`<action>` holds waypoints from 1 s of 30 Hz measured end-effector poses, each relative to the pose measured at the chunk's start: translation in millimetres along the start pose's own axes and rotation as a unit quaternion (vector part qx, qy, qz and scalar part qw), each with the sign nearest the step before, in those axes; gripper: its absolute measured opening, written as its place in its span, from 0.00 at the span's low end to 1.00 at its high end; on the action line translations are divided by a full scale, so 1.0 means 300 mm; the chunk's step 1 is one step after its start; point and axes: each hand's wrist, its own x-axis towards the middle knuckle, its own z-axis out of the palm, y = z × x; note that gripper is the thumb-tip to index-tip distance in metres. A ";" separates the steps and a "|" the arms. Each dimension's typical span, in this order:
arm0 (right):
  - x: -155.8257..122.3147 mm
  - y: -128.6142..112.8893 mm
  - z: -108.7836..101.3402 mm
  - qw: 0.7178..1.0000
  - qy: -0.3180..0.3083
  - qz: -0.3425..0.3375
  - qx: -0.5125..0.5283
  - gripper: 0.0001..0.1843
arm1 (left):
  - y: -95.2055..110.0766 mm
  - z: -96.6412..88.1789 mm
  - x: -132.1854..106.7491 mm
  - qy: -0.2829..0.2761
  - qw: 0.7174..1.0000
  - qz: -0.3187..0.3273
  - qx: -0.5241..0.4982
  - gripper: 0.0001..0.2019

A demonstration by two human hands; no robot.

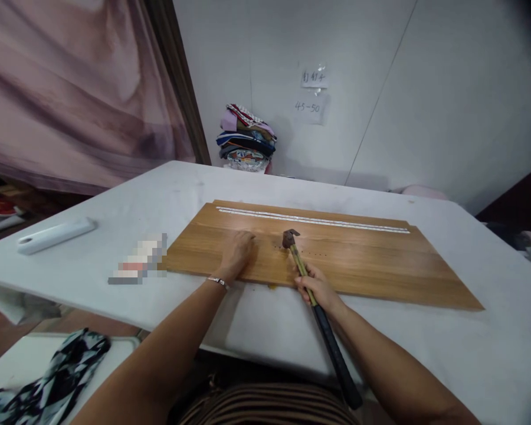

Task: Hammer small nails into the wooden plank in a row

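hammer (325,327) | handle (297,260) within right fingers (310,282) | head (288,239) beyond them

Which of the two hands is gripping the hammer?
The right hand, closed around the hammer; the left hand, with a bracelet on its wrist, is over the wooden board.

On the wall (363,53), "钉钉子" on the upper paper (314,78), "45-50" on the lower paper (310,108)

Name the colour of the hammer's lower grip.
The lower grip is black, seen best in the head view.
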 end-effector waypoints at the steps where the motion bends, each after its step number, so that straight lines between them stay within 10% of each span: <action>1: 0.001 0.001 -0.001 1.000 0.001 0.002 -0.001 0.16 | 0.001 0.000 0.000 -0.003 1.000 -0.008 -0.001 0.12; 30: 0.014 0.032 -0.025 1.000 -0.007 -0.015 0.013 0.15 | 0.019 -0.006 0.006 -0.018 0.998 0.014 0.066 0.15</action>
